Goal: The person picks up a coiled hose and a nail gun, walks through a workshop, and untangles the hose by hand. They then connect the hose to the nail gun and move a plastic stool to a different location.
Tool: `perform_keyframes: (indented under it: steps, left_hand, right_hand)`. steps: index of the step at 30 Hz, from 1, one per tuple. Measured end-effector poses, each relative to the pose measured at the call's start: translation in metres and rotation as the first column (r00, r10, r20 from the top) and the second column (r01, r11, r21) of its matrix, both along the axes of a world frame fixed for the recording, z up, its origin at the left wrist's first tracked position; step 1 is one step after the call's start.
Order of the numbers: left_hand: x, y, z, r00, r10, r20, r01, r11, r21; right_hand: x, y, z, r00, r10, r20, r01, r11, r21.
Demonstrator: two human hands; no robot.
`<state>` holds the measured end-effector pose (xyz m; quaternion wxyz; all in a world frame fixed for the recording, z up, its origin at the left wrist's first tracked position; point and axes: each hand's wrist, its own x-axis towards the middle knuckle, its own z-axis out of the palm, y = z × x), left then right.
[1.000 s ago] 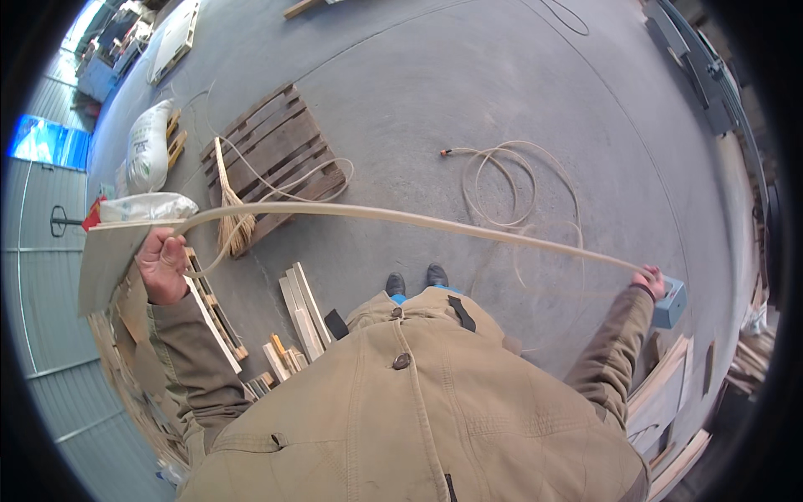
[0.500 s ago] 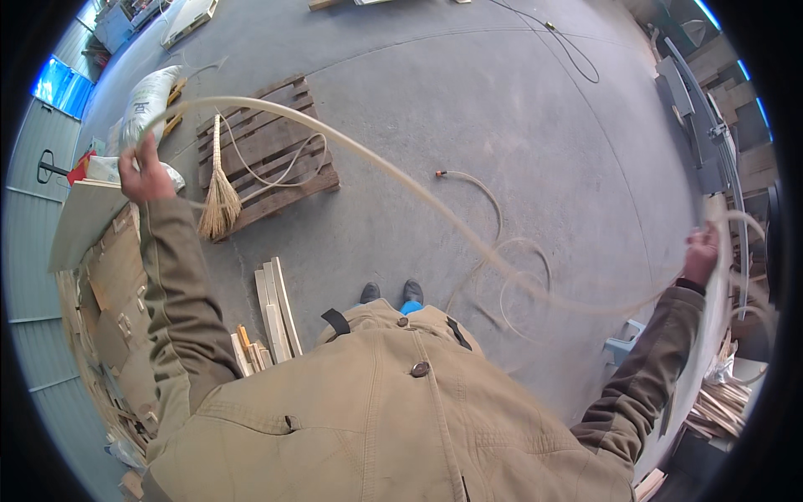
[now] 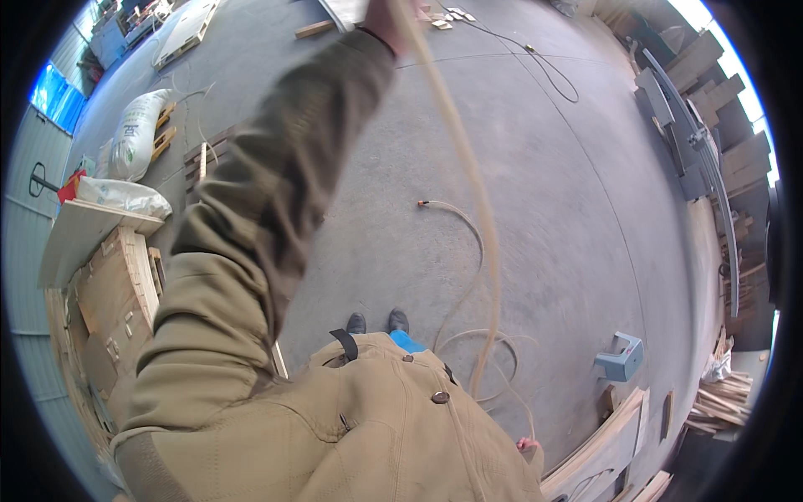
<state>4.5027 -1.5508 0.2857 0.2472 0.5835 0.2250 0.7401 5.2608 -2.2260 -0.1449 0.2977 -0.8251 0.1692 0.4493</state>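
Nearest, beside the right of the tan jacket, the right hand is met by a strand of the pale hose; whether its fingers are closed cannot be told. Right of the shoes, hose loops are spread on the floor, with a blue-grey stool farther right. Far ahead, the outstretched left hand is crossed by the raised hose; its blurred, cut-off grip cannot be judged.

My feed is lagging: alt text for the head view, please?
A pale hose runs down from the person's raised left hand, cropped by the top edge, toward loops on the grey floor. The right hand shows near the lower edge; a blue-grey stool sits at right.
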Motion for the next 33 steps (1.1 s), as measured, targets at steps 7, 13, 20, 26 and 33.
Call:
perform_keyframes:
  steps: [7, 13, 20, 26, 33]
  left_hand:
    - [0.193, -0.156, -0.338, 0.494, -0.548, -0.675, -0.195, 0.687, -0.7]
    - [0.145, -0.296, -0.43, 0.176, -0.953, -0.248, -0.18, 0.217, -0.959]
    - [0.171, -0.279, -0.298, 0.413, -0.823, -0.39, 0.091, 0.463, -0.882]
    - [0.235, -0.307, -0.226, 0.421, -0.876, -0.236, 0.352, 0.397, -0.848]
    - [0.236, -0.326, -0.233, 0.525, -0.738, 0.424, 0.59, -0.044, -0.806]
  right_hand:
    - [0.051, -0.1, 0.137, 0.769, -0.47, 0.433, 0.363, 0.879, 0.309]
    - [0.016, 0.045, 0.23, 0.764, -0.224, 0.605, 0.005, 0.94, 0.341]
    - [-0.127, 0.287, 0.269, 0.857, 0.308, 0.414, -0.465, 0.809, 0.361]
    - [-0.308, 0.401, 0.244, 0.968, 0.249, -0.039, -0.119, 0.588, 0.8]
    - [-0.371, 0.476, 0.236, 0.902, 0.193, -0.386, 0.316, 0.314, 0.895]
